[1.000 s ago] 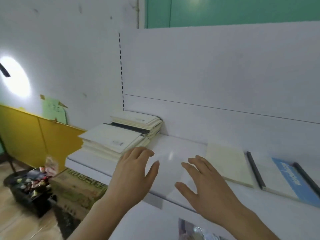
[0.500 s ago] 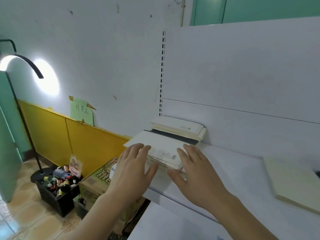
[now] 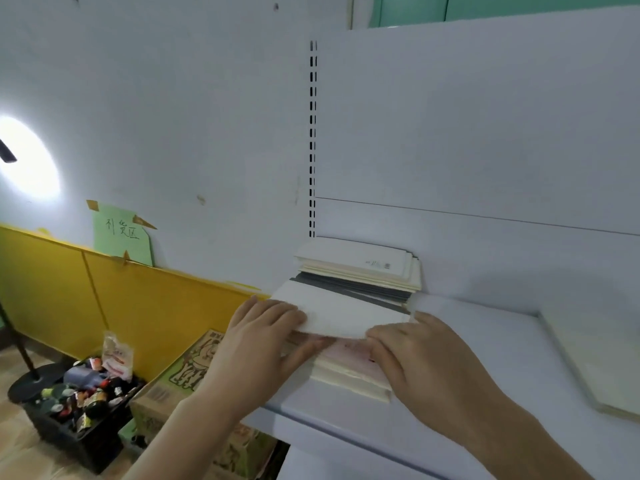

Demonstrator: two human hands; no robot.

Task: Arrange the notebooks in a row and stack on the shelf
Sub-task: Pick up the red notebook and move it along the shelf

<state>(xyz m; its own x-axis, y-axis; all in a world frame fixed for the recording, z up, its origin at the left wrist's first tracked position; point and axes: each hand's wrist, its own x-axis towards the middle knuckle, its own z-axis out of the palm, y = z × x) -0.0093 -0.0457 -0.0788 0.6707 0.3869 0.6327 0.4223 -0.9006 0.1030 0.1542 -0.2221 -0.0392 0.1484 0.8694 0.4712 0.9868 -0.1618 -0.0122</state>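
Two bare hands now grip the top white paper-covered notebook (image 3: 341, 315) of the near stack at frame centre, where a second ago they hovered open above the white metal shelf (image 3: 485, 362). The left hand (image 3: 258, 344) pinches its left corner, the right hand (image 3: 420, 362) its right edge, fingers (image 3: 382, 336) curled closed on it and lifting the front. This suggests a notebook is being taken for the row. Under it, a pinkish cover is blurred. A cream flat notebook (image 3: 602, 358) is cut off at right.
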